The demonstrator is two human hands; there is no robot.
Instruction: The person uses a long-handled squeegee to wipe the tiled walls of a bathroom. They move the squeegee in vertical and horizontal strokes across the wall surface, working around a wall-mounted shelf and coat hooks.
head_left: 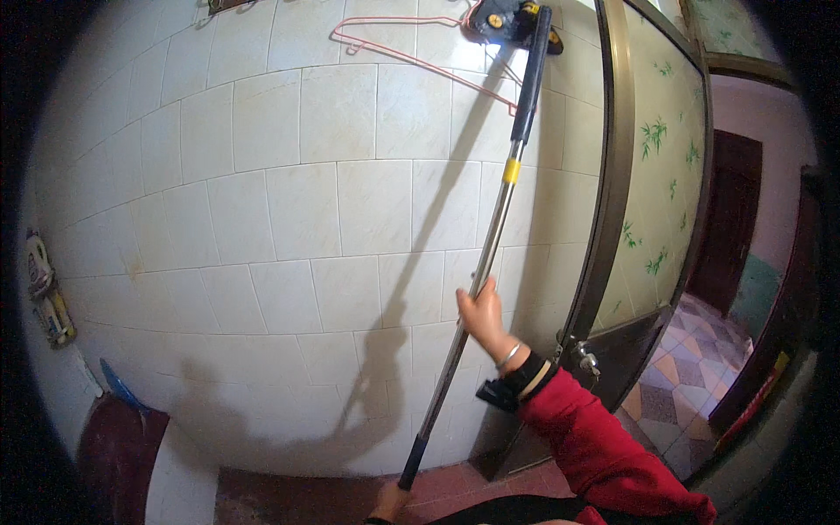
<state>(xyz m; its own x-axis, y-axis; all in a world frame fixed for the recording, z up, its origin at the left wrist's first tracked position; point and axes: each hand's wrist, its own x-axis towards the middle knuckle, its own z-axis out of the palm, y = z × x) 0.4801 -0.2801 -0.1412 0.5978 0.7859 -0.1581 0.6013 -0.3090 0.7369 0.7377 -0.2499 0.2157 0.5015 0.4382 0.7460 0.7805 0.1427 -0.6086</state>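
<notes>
A long silver pole (pixel 494 229) with a yellow band and black sleeves at both ends leans upward to the right in front of the tiled wall. My right hand (pixel 486 313), below a silver bracelet and a black wrist strap, is wrapped round its middle. At the lower edge my left hand (pixel 389 502), partly cut off, grips the pole's dark bottom end. The pole's top overlaps a black object with yellow round parts (pixel 507 24); whether they are joined I cannot tell. Beside it hangs a pink clothes hanger (pixel 411 58).
On the right stands a metal-framed door (pixel 654 166) with leaf-patterned panels and a handle (pixel 588 357). Beyond it lies a patterned tile floor (pixel 687 367). Bottles (pixel 51 293) sit along the left wall, above a dark red object (pixel 118 451). White tiles (pixel 289 210) cover the wall ahead.
</notes>
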